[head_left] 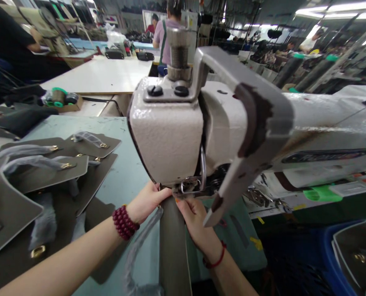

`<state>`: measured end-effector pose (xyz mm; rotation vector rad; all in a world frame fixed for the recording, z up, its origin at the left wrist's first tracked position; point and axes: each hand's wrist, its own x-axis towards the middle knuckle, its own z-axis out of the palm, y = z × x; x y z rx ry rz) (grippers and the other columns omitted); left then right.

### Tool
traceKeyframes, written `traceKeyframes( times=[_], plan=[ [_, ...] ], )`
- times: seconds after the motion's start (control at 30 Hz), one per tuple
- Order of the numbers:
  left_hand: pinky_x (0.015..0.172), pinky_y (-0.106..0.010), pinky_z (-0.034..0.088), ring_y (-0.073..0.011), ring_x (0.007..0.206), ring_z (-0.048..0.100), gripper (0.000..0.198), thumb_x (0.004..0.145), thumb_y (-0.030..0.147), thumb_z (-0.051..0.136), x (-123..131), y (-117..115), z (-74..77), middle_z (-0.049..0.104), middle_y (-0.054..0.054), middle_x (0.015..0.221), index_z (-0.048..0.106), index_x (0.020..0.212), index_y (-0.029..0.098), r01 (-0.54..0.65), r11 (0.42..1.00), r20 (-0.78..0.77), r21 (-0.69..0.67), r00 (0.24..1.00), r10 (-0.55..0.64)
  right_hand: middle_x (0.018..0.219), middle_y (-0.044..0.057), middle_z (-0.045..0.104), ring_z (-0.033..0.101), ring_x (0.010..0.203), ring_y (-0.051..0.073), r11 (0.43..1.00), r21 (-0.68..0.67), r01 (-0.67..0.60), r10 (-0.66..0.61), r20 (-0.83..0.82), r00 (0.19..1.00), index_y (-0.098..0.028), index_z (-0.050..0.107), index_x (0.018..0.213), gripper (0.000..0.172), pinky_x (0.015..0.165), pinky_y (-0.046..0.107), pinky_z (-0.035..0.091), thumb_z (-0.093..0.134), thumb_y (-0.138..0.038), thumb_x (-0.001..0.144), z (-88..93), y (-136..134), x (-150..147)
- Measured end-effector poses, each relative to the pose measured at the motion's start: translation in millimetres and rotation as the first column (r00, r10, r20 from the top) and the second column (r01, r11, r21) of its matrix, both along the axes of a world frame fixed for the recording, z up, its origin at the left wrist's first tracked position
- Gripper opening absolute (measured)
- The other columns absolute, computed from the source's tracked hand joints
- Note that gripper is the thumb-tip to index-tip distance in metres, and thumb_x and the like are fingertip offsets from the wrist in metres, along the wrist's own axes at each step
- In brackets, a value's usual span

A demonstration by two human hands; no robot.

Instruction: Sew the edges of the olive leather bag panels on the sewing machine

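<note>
Strip of grey-brown bag material (pixel 172 250) is standing upright in the view, its top end meeting the metal presser foot (pixel 189 187) of a sewing machine (pixel 167 131). The left hand (pixel 147 201) is gripping the strip's left edge just below the foot, with the fingers held together and partly hidden behind the strip. The right hand (pixel 195 222) is holding the right edge at the same height, its fingers curled together and clamped on the material. Both hands are touching the strip and sit directly under the machine head. A dark red beaded bracelet (pixel 125 222) is circling the left wrist, and a thin red cord (pixel 216 257) is circling the right wrist.

Clear plastic film (pixel 135 257) is hanging from the strip, to the left of the left hand's fingers and below them. Left of the left hand, grey-brown bag flaps (pixel 44 176) with brass fittings are lying in an overlapping pile on a green-topped table (pixel 124 172). Beyond the fingers, thread spools (pixel 58 97) are sitting in a shallow box, and a person (pixel 167 37) is standing by a white table (pixel 102 74). Right of the right hand, a blue crate (pixel 327 255) is holding another flap.
</note>
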<state>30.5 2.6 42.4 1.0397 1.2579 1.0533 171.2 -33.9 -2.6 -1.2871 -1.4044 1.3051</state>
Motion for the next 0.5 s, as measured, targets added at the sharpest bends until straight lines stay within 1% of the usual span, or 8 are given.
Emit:
traceKeyframes(
  times=[0.07,0.1,0.13,0.23,0.3,0.43,0.5],
  plan=[
    [0.074,-0.032,0.056,-0.0262,0.084,0.069,0.019,0.068,0.031,0.069,1,-4,-4.9,0.075,-0.006,0.078,0.073,0.082,0.018,0.114,0.993,0.03,-0.029,0.993,-0.113,0.059,-0.004,0.033,0.031,0.058,0.01,0.998,0.006,-0.062,0.062,0.034,0.997,-0.019,0.036,0.059,0.036,0.052,0.023,0.023,0.045,-0.037,0.088,3.6,3,7],
    [0.075,-0.032,0.056,-0.0259,0.084,0.069,0.021,0.071,0.031,0.067,1,-5,-7.6,0.075,-0.006,0.079,0.073,0.086,0.017,0.156,0.987,0.032,-0.037,0.987,-0.155,0.059,-0.004,0.031,0.03,0.057,0.01,0.997,0.008,-0.081,0.081,0.049,0.996,-0.019,0.034,0.058,0.037,0.052,0.023,0.022,0.045,-0.038,0.089,5.0,4,9],
    [0.076,-0.032,0.055,-0.0259,0.084,0.068,0.023,0.073,0.032,0.066,1,-5,-10.3,0.075,-0.006,0.079,0.073,0.088,0.017,0.174,0.984,0.023,-0.042,0.985,-0.173,0.059,-0.004,0.03,0.03,0.057,0.01,0.996,0.006,-0.093,0.093,0.058,0.994,-0.019,0.034,0.058,0.038,0.052,0.023,0.021,0.044,-0.038,0.089,5.9,4,11],
    [0.08,-0.034,0.054,-0.0267,0.087,0.067,0.026,0.072,0.035,0.068,-2,-4,-16.9,0.075,-0.007,0.082,0.073,0.088,0.016,0.183,0.982,-0.03,-0.05,0.982,-0.184,0.058,-0.004,0.03,0.03,0.056,0.009,0.995,-0.011,-0.101,0.101,0.042,0.994,-0.018,0.036,0.058,0.04,0.052,0.023,0.021,0.045,-0.039,0.09,6.7,5,11],
    [0.08,-0.033,0.054,-0.0264,0.087,0.067,0.027,0.072,0.036,0.068,-4,-3,-20.1,0.075,-0.007,0.086,0.073,0.089,0.016,0.19,0.98,-0.048,-0.053,0.98,-0.193,0.056,-0.004,0.032,0.03,0.055,0.009,0.995,-0.027,-0.099,0.099,0.016,0.995,-0.018,0.039,0.056,0.041,0.051,0.023,0.021,0.046,-0.04,0.089,7.0,4,11],
    [0.08,-0.029,0.052,-0.0224,0.087,0.067,0.024,0.077,0.033,0.065,-7,-4,-24.0,0.074,-0.005,0.094,0.072,0.092,0.016,0.225,0.974,-0.02,-0.023,0.974,-0.226,0.052,-0.003,0.04,0.037,0.056,0.011,0.994,-0.036,-0.099,0.097,-0.045,0.994,-0.017,0.049,0.055,0.043,0.05,0.021,0.026,0.05,-0.045,0.087,9.8,4,12],
    [0.08,-0.026,0.052,-0.02,0.085,0.066,0.021,0.078,0.03,0.064,-8,-6,-25.2,0.074,-0.003,0.093,0.072,0.094,0.017,0.236,0.972,0.001,-0.011,0.972,-0.236,0.051,-0.003,0.043,0.041,0.057,0.012,0.994,-0.02,-0.104,0.102,-0.06,0.993,-0.016,0.053,0.055,0.043,0.05,0.02,0.029,0.051,-0.046,0.087,11.3,4,14]
  ],
)
